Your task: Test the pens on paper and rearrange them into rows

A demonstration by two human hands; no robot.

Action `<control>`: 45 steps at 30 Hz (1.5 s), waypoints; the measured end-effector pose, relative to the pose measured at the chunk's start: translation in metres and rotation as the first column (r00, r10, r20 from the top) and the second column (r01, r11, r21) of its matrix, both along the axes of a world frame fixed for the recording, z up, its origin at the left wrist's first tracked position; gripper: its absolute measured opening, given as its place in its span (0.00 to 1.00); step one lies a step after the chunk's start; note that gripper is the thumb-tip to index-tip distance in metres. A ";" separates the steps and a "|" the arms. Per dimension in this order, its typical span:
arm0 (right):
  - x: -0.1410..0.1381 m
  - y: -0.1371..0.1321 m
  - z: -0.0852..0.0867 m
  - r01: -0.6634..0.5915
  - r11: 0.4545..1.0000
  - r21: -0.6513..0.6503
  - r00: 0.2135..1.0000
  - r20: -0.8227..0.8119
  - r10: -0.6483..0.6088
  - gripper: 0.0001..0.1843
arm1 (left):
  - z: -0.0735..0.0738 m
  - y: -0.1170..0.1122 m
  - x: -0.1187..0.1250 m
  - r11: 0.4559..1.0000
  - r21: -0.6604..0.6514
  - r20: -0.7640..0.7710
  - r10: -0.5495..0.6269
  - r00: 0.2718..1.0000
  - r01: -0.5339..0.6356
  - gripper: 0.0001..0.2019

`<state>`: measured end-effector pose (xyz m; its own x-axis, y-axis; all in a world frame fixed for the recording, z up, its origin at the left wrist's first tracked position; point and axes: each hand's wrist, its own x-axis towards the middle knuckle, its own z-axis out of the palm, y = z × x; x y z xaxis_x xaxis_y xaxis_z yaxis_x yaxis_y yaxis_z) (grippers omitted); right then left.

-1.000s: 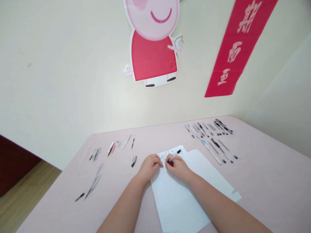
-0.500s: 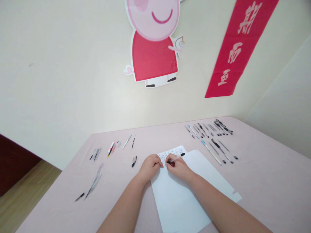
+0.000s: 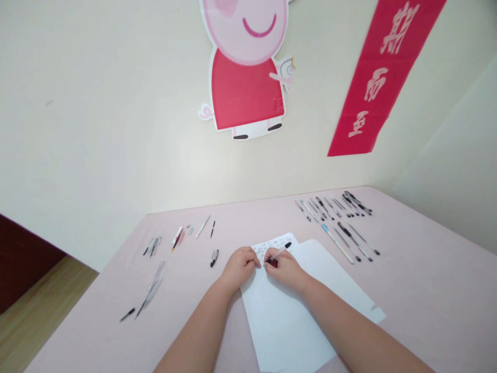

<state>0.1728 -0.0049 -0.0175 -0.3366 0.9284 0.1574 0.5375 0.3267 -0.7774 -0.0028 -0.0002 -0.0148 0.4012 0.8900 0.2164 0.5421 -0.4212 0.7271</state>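
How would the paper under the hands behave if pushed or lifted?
The paper looks thin, so it would probably droop. On the smooth table it would likely slide; the left hand seems to pin it, the right hand holds a pen.

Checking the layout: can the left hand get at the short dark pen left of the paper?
Probably yes: the left hand rests at the paper edge, the short dark pen lies nearby, nothing between.
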 end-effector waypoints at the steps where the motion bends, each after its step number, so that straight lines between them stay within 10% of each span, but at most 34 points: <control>1: 0.000 0.000 0.000 0.007 1.000 0.003 1.000 -0.003 -0.007 0.05 | 0.000 0.000 0.000 1.000 0.000 0.004 -0.001 1.000 0.001 0.15; 22: 0.009 0.013 -0.007 -0.022 0.988 -0.153 0.967 -0.256 -0.018 0.02 | 0.000 -0.001 0.001 1.000 -0.011 0.004 0.002 1.000 -0.002 0.15; 45: 0.004 0.002 0.003 -0.013 0.999 0.042 1.000 0.006 0.012 0.06 | -0.001 0.000 0.001 1.000 -0.018 0.012 0.007 1.000 -0.006 0.15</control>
<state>0.1763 -0.0024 -0.0145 -0.3492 0.9166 0.1945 0.5376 0.3660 -0.7596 -0.0019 -0.0005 -0.0160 0.3930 0.8964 0.2051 0.5363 -0.4046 0.7407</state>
